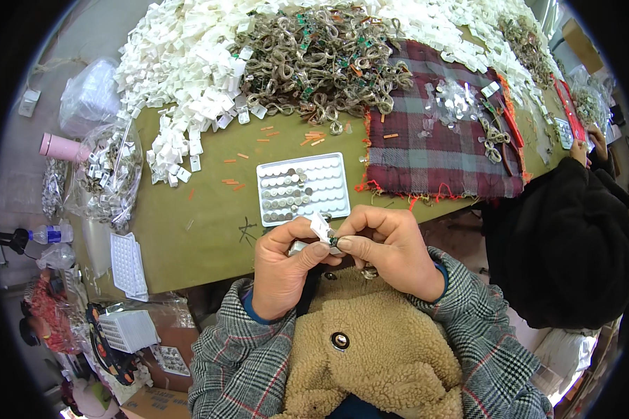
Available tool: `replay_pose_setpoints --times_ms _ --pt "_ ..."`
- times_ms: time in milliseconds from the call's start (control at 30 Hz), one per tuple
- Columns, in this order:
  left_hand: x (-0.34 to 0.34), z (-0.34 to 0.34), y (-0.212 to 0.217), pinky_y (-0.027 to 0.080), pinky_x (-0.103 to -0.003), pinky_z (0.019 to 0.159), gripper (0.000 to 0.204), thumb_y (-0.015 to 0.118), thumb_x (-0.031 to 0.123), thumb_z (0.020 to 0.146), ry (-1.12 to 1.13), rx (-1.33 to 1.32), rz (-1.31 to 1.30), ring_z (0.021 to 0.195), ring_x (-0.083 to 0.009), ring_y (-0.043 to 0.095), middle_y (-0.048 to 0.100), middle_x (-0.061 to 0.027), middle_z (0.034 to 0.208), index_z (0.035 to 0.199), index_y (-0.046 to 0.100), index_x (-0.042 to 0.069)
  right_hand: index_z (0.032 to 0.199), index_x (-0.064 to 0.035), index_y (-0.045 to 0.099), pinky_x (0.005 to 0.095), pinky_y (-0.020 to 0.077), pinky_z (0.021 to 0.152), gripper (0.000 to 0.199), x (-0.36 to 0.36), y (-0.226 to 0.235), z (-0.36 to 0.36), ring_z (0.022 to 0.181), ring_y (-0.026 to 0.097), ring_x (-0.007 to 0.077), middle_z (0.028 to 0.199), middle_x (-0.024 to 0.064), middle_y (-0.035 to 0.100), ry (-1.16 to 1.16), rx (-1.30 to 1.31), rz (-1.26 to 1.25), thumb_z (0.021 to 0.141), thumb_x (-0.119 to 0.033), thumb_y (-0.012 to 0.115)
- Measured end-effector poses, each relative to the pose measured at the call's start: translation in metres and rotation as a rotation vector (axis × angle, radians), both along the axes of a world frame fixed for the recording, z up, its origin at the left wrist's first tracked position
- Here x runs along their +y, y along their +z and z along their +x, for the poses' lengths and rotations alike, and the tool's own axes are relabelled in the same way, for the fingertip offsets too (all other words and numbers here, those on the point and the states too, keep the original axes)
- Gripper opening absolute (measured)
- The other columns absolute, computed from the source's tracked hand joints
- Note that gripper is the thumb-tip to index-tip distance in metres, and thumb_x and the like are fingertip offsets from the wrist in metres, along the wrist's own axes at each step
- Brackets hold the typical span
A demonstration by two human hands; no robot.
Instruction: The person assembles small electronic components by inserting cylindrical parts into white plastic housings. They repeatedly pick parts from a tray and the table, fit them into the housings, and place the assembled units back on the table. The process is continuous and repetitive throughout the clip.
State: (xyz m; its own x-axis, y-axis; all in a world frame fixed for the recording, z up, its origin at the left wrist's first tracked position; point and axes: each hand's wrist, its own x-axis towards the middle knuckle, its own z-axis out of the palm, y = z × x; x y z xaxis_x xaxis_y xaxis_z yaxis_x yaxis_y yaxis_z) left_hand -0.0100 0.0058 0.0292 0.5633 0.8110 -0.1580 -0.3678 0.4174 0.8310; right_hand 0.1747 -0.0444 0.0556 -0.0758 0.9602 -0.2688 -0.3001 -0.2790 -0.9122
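L hand: thumb + fingers clamped on case; 2nd white pc tucked in the same fingers, could slip out if grip shifts.
Case: white, btwn hands, by tray's near edge; might crack or skew if forced off-angle.
R hand: thumb + forefinger tog. on dk green pc at the case; tiny, prob. lost if pinch loosens.
Bag: clear plastic, far L; white cases w/ dk bits inside.
Spare trays: white, at table's L edge; contents, can't tell.
Tray: white, rows of wells; silver discs mostly L side. Loose-looking, so a wrist bump could spill some.
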Motion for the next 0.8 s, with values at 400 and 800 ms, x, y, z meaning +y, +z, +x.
replay_pose_setpoints --times_ms 400,800 --pt "-0.009 0.014 0.0 0.056 -0.028 0.08 0.017 0.067 -0.002 0.09 0.119 -0.086 -0.128 0.088 -0.0142 0.065 0.066 -0.0089 0.1 0.106 0.061 -0.003 0.09 -0.006 0.071 0.0498 0.0358 0.098 0.026 0.004 -0.015 -0.006 0.08 0.06 0.0186 0.083 0.0006 0.062 -0.362 -1.052 0.907 0.066 -0.011 0.081" --pt "-0.012 0.014 0.005 0.055 -0.025 0.076 0.016 0.069 0.0 0.089 0.129 0.014 -0.027 0.085 -0.0118 0.063 0.065 -0.0064 0.097 0.103 0.061 -0.002 0.084 -0.0065 0.07 0.0513 0.035 0.096 0.021 0.006 -0.02 0.001 0.081 0.062 0.016 0.084 -0.0006 0.063 -0.342 -1.15 1.128 0.066 -0.012 0.078"
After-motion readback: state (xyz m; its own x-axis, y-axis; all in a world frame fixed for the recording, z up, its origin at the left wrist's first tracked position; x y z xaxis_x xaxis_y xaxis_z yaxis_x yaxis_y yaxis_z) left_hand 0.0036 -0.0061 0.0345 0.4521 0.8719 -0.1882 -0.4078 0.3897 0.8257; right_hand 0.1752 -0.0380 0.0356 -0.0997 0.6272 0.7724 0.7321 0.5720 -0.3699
